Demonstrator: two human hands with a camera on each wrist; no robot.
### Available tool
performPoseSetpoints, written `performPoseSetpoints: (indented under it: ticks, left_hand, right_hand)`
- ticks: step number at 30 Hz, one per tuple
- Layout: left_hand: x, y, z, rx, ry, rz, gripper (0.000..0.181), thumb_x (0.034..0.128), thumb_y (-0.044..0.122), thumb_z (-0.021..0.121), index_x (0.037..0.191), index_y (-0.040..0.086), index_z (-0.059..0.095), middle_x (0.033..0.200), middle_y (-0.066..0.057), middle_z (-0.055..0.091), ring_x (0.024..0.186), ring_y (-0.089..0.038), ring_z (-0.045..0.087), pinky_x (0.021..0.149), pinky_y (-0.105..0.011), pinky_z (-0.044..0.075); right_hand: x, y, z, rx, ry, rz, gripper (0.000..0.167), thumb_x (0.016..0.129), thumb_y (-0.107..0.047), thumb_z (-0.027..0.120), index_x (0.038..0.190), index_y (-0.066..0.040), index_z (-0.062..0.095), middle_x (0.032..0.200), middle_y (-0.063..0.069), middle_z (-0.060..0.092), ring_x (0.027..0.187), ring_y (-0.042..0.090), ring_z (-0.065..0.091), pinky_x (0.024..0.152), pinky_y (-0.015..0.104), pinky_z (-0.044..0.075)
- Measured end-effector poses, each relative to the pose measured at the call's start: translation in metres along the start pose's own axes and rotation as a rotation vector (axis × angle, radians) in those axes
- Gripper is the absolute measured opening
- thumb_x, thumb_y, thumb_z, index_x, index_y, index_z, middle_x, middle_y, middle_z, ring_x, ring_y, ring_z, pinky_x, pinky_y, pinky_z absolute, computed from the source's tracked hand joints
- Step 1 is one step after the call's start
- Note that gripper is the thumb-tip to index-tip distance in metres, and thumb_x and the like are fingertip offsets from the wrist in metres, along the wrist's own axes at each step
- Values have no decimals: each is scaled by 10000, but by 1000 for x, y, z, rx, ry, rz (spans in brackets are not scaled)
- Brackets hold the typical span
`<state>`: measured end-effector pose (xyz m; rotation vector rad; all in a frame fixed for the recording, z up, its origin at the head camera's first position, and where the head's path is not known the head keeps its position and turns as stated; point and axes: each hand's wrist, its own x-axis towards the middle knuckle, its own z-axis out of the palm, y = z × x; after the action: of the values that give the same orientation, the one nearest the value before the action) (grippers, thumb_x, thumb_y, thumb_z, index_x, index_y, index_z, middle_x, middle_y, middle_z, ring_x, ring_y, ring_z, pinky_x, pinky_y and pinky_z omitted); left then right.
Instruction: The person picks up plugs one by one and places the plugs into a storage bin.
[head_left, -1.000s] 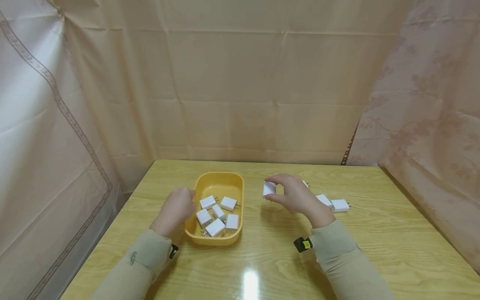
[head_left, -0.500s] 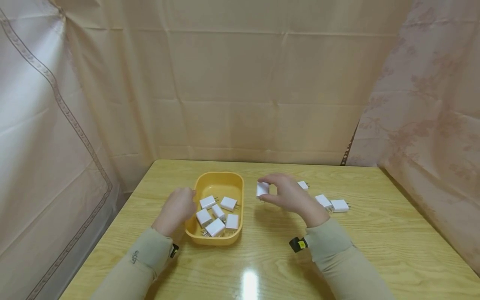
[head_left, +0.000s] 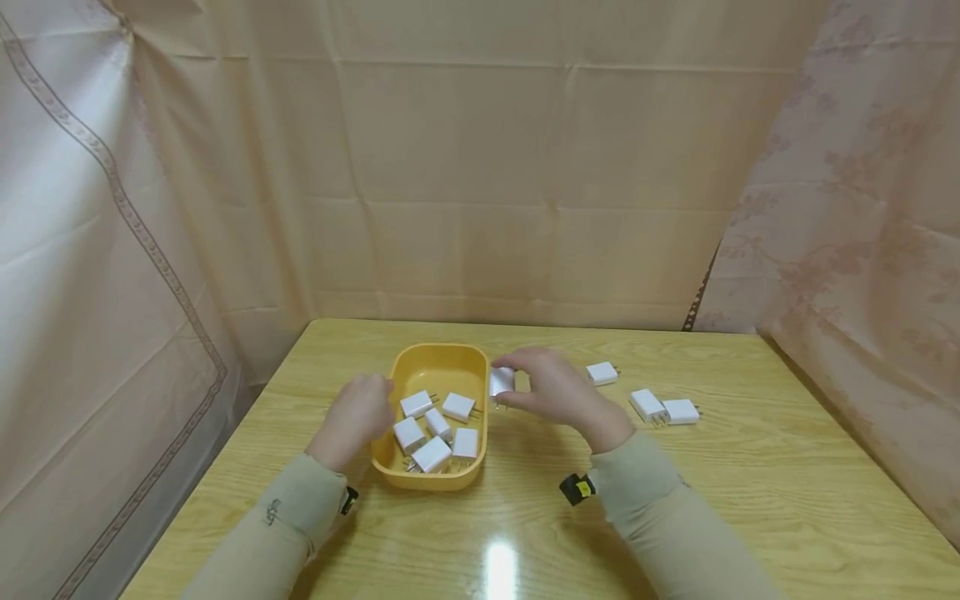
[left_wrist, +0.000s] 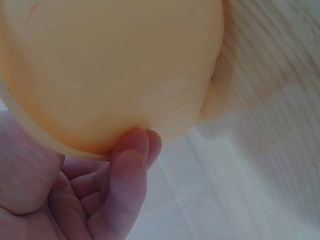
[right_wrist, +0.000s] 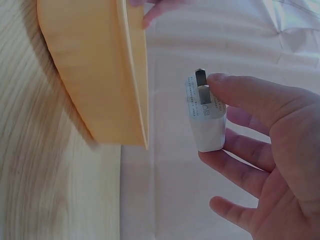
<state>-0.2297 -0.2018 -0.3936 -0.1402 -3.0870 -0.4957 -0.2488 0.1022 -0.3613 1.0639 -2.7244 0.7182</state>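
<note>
A yellow tray (head_left: 438, 355) holds several white plug adapters (head_left: 432, 455) with metal prongs. My left hand (head_left: 355, 417) grips its left rim; in the left wrist view the fingers of my left hand (left_wrist: 95, 195) curl at the yellow wall (left_wrist: 115, 65). Just beyond the tray's right rim, my right hand (head_left: 558, 392) pinches one white adapter (head_left: 501, 381) between thumb and fingers. In the right wrist view that adapter (right_wrist: 209, 130) shows two prongs and printed text, held by my right hand (right_wrist: 270, 145) beside the tray's outer wall (right_wrist: 90, 75).
Three white adapters lie on the wooden table (head_left: 750, 483) at the right: one alone (head_left: 602, 373) farther back, and two close together, the left one (head_left: 647, 404) and the right one (head_left: 681, 411). Cloth curtains (head_left: 465, 167) stand behind and at both sides.
My right hand has moved left with its adapter, from over the table to the tray's right rim. The lone adapter at the back has come into fuller view. My left hand has barely moved.
</note>
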Motion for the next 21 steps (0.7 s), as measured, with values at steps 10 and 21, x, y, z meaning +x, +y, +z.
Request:
performPoseSetpoints:
  ticks: [10, 21]
  left_hand:
    - [0, -1, 0, 20, 2, 12, 136, 822, -62, 590, 840, 28, 690, 724, -97, 568, 623, -240, 542, 498, -328, 430]
    - [-1, 0, 0, 23, 0, 8, 132, 826, -59, 593, 775, 53, 642, 703, -99, 557, 609, -242, 542, 489, -327, 435]
  right_hand:
    - [10, -7, 18, 1, -29, -43, 471, 871, -301, 823, 1266, -77, 698, 1216, 55, 697, 1111, 234, 639, 965, 427, 509]
    - [15, -18, 34, 57, -104, -32, 451, 896, -276, 798, 1287, -77, 694, 1264, 61, 683, 1174, 235, 619, 1018, 409, 476]
